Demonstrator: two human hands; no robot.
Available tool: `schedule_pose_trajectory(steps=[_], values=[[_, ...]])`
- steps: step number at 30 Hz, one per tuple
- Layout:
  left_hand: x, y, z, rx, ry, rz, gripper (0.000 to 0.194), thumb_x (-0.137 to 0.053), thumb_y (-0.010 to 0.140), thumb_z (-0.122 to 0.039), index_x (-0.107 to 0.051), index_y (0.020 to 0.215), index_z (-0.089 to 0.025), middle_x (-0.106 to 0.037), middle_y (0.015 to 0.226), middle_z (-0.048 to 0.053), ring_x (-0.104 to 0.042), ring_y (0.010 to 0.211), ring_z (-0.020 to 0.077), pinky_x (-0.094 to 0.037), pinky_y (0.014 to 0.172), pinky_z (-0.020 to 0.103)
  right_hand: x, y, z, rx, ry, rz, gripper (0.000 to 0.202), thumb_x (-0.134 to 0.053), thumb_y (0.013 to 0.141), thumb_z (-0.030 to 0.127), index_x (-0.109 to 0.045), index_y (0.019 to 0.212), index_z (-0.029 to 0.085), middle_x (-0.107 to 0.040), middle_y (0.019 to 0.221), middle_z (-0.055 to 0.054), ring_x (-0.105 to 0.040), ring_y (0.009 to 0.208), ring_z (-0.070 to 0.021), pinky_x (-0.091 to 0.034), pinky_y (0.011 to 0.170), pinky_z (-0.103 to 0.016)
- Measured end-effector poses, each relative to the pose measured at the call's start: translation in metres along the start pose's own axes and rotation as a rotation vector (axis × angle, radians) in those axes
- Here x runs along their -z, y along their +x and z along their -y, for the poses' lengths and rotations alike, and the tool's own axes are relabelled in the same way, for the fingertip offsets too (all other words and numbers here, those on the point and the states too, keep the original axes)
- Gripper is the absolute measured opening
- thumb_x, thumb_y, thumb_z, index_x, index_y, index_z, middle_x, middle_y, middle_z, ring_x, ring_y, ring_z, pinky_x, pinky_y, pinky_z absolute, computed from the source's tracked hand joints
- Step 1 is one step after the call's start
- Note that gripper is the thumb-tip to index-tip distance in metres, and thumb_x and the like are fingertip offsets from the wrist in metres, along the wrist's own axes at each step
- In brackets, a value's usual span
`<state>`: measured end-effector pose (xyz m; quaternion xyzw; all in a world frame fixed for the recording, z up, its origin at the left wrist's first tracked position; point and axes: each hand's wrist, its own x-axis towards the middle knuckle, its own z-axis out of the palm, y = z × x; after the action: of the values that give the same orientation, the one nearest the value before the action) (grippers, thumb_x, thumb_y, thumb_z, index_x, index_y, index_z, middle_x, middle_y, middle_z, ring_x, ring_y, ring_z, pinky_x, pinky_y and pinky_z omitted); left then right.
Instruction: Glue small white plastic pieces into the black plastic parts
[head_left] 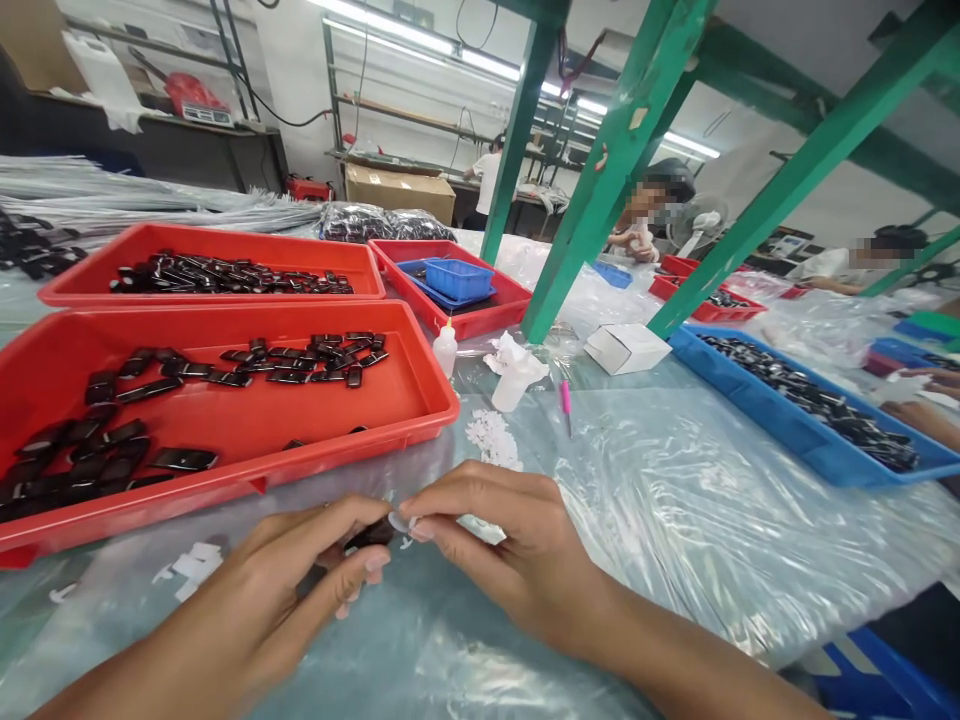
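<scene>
My left hand is closed around a small dark glossy plastic piece, which its fingers partly cover. At that piece's right end, my right hand pinches a small translucent white piece between thumb and forefinger. The white piece meets or nearly meets the dark one; I cannot tell whether they are joined. Just behind the hands lies a pile of small white bits. More white pieces rest on the plastic sheet by my left wrist.
Left stands a red tray of dark pieces, another red tray behind. A small bottle, a white cup with tissue, a pink-handled tool and a white box stand ahead. Right are green posts and a blue tray.
</scene>
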<state>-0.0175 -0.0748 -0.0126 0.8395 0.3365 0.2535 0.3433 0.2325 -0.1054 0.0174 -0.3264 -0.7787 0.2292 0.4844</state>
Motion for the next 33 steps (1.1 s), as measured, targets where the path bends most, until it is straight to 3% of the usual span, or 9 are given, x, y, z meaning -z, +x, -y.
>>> schedule_pose_trajectory(steps=[7, 12, 18, 25, 33], values=[[-0.016, -0.010, -0.020, 0.198, -0.165, -0.112, 0.026, -0.056, 0.110, -0.054, -0.071, 0.112, -0.033, -0.065, 0.074, -0.008, -0.061, 0.064, 0.0105, -0.050, 0.067, 0.017, -0.007, -0.004, 0.001, 0.071, -0.039, -0.060, 0.012, -0.072, 0.103, 0.007, -0.078, 0.109, 0.014, -0.082, 0.105, -0.010, -0.081, 0.096, -0.0162, -0.067, 0.088, -0.024], [-0.019, -0.011, -0.027, 0.254, -0.183, -0.088, 0.027, -0.058, 0.108, -0.058, -0.070, 0.108, -0.033, -0.064, 0.075, -0.008, -0.060, 0.066, 0.0107, -0.049, 0.067, 0.018, -0.011, -0.007, 0.003, 0.064, -0.076, -0.082, 0.019, -0.069, 0.102, 0.004, -0.076, 0.114, 0.018, -0.081, 0.107, -0.008, -0.080, 0.096, -0.0158, -0.068, 0.087, -0.026], [-0.010, -0.004, -0.016, 0.128, -0.213, 0.067, 0.029, -0.050, 0.113, -0.051, -0.068, 0.104, -0.029, -0.071, 0.079, -0.005, -0.068, 0.063, 0.0104, -0.053, 0.059, 0.016, -0.012, -0.007, 0.006, 0.094, -0.096, -0.075, 0.024, -0.068, 0.100, 0.001, -0.075, 0.116, 0.017, -0.081, 0.108, -0.011, -0.080, 0.096, -0.0166, -0.069, 0.086, -0.026], [-0.021, -0.005, -0.016, 0.077, -0.301, -0.082, 0.022, -0.058, 0.112, -0.040, -0.066, 0.096, -0.028, -0.069, 0.074, -0.008, -0.066, 0.057, 0.0076, -0.052, 0.058, 0.012, -0.020, -0.010, 0.014, 0.092, -0.118, -0.151, 0.030, -0.069, 0.099, 0.001, -0.076, 0.121, 0.020, -0.081, 0.113, -0.011, -0.081, 0.098, -0.0179, -0.070, 0.086, -0.027], [-0.015, -0.009, -0.014, 0.064, -0.330, -0.002, 0.021, -0.057, 0.113, -0.039, -0.066, 0.098, -0.028, -0.068, 0.077, -0.006, -0.069, 0.066, 0.0095, -0.056, 0.064, 0.013, -0.023, -0.010, 0.018, 0.041, 0.032, -0.152, 0.035, -0.071, 0.095, -0.004, -0.077, 0.120, 0.020, -0.080, 0.114, -0.011, -0.081, 0.102, -0.0176, -0.068, 0.090, -0.026]])
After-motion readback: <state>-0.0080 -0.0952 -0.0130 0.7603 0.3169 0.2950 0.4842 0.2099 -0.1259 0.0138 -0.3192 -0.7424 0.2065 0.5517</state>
